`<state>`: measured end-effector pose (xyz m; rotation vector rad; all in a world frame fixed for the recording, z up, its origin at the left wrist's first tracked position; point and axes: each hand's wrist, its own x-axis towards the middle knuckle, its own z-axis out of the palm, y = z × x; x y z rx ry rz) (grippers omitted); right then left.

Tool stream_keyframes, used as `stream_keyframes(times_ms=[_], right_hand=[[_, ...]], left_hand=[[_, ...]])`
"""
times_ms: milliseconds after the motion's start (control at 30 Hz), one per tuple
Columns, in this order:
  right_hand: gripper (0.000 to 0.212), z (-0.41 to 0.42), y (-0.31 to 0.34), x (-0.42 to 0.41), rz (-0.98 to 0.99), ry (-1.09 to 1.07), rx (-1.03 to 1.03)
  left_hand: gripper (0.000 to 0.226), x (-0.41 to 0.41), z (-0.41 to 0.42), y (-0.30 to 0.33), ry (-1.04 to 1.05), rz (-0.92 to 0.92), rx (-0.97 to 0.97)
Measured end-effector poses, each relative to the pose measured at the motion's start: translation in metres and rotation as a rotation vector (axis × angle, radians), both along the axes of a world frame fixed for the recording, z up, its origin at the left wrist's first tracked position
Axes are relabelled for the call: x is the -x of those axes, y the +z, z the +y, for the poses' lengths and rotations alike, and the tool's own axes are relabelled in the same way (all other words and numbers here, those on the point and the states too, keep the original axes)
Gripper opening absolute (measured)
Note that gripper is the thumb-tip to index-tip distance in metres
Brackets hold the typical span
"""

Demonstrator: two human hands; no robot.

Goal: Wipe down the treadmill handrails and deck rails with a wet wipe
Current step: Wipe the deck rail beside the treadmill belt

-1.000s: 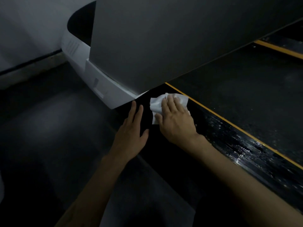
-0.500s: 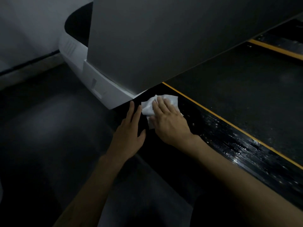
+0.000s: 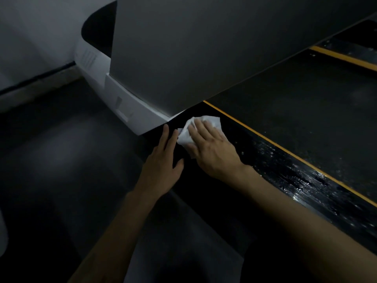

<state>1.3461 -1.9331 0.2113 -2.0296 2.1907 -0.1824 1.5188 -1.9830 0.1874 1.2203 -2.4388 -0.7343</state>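
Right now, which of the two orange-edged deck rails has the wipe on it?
The near rail, glistening wet. The right hand presses the wipe on its front end; the far rail shows no wipe.

The wet wipe [image 3: 201, 127] lies on the deck rail [image 3: 285, 170], left of the belt [image 3: 306, 111].

wet wipe [image 3: 188, 132]: white, crumpled, pressed flat on deck rail, just below centre, toward 6 o'clock | deck rail [image 3: 285, 170]: glossy black strip, wet sheen, runs from centre toward 4 o'clock, orange line along its far edge
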Motion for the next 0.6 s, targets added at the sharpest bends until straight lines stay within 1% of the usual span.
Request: stream_keyframes(times_ms=[67, 133, 233, 300, 433, 533, 600], right_hand=[[0.064, -0.012, 0.003, 0.007, -0.007, 0.012, -0.038], [0.066, -0.014, 0.002, 0.009, -0.004, -0.035, -0.064], [0.067, 0.004, -0.004, -0.002, 0.039, -0.118, -0.028], [0.067, 0.019, -0.006, -0.010, 0.064, -0.078, 0.008], [0.067, 0.008, 0.000, 0.000, 0.143, 0.118, -0.042], [0.065, -0.003, 0.007, 0.005, 0.065, 0.086, -0.049], [0.068, 0.005, 0.004, 0.003, 0.068, 0.021, -0.043]], left_hand=[[0.084, -0.001, 0.001, 0.001, -0.003, -0.006, 0.006], [0.084, -0.001, 0.002, 0.001, 0.002, -0.027, 0.009], [0.084, -0.001, 0.000, -0.001, 0.004, -0.029, 0.001], [0.084, -0.003, -0.002, -0.002, -0.003, -0.025, 0.006], [0.084, -0.003, -0.001, -0.003, -0.015, 0.017, 0.002], [0.083, -0.003, 0.001, -0.002, -0.008, -0.002, 0.001], [0.082, -0.005, 0.001, -0.004, -0.010, -0.009, 0.015]])
